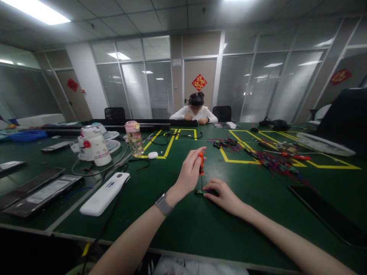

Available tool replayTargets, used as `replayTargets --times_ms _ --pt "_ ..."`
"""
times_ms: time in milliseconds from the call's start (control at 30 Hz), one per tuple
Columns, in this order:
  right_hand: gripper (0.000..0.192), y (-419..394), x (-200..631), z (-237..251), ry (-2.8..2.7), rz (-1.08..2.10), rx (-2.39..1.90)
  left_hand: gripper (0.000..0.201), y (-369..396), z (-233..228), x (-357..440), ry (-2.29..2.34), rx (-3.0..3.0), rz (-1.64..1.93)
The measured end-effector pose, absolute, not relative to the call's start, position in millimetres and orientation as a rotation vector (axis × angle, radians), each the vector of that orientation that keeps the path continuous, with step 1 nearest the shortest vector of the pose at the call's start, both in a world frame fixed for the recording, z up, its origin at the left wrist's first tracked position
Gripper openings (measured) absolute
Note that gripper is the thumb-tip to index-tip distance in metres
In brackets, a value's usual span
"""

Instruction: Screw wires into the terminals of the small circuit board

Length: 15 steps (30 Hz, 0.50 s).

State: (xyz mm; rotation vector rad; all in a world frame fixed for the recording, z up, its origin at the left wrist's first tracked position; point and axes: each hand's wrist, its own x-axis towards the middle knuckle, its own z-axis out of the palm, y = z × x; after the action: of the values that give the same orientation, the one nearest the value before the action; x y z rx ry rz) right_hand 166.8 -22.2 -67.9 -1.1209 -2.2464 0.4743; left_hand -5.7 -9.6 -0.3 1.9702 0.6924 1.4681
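My left hand [189, 168] is closed round the orange and black handle of a screwdriver [202, 165], which stands upright. Its thin shaft points down at a small green circuit board [199, 192] lying on the table. With fingers curled at the board's right end, my right hand [220, 194] pinches it against the tabletop. Dark wires seem to run from the board under that hand; the fingers hide most of them. Whether the screwdriver tip touches a screw is too small to tell.
Tangled red and blue wires with small boards [275, 162] lie to the right, near a dark flat panel [323, 214]. A white power bank [105, 194], white bottle [97, 147] and pink-lidded bottle [134, 139] stand left. A co-worker [195, 110] sits across the green table [183, 236].
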Motion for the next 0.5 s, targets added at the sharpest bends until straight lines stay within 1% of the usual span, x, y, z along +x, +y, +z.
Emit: replayTargets --times_ms 133,300,400,500 --pt "0.011 -23 167 -68 -2.250 0.466 -1.119 0.032 -6 -1 -3 0.682 1.911 1.451" --pt "0.011 -22 167 -69 -2.245 0.463 -1.123 0.019 -9 8 -11 0.932 2.189 1.660" --pt "0.010 -22 167 -68 -2.242 0.461 -1.128 0.018 -10 13 -16 0.922 2.245 1.641" --pt "0.008 -22 166 -67 -2.229 0.485 -1.122 0.028 -10 13 -15 0.721 2.091 1.506"
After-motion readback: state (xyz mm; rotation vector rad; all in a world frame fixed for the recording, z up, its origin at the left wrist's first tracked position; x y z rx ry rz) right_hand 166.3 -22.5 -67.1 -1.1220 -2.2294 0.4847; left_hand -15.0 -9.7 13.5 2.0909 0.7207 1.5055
